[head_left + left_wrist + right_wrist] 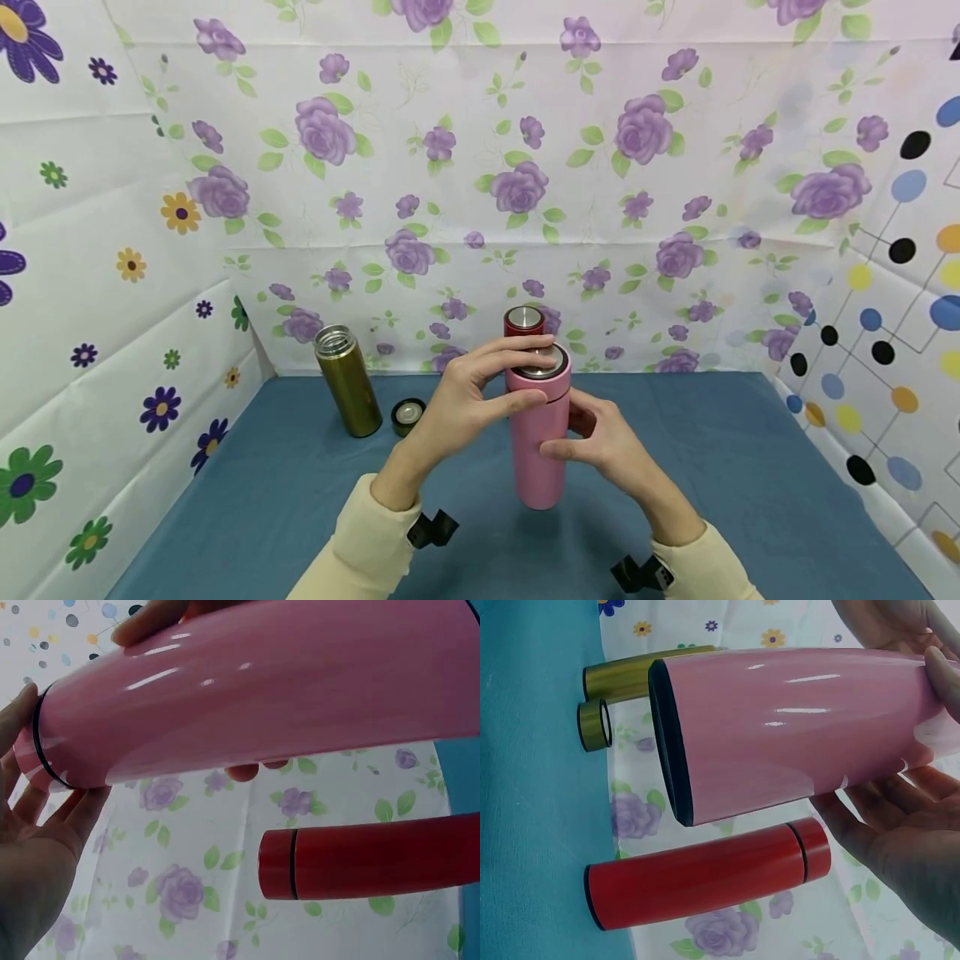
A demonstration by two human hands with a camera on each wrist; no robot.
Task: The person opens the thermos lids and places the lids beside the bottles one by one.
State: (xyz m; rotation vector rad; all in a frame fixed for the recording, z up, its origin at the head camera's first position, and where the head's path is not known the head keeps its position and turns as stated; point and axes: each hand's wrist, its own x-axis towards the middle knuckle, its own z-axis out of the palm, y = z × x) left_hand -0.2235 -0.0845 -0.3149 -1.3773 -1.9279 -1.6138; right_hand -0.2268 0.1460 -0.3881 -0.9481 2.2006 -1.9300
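A pink thermos (538,458) is held nearly upright in the head view. My left hand (472,392) grips its lid (542,377), thumb at the side and fingers across the steel top. My right hand (600,437) holds the body from the right, thumb in front and fingers behind. The lid sits on the body, with a dark seam between them in the left wrist view. In the right wrist view the pink thermos's dark base (669,742) shows and appears raised off the table. Behind it stands a red thermos (705,877) with its lid on, mostly hidden in the head view.
Left of the hands an olive-gold thermos (348,387) stands without its lid, its steel mouth bare. Its lid (408,414) lies beside it on the blue-covered table (247,508). Flowered sheets (450,167) form walls at the back and sides.
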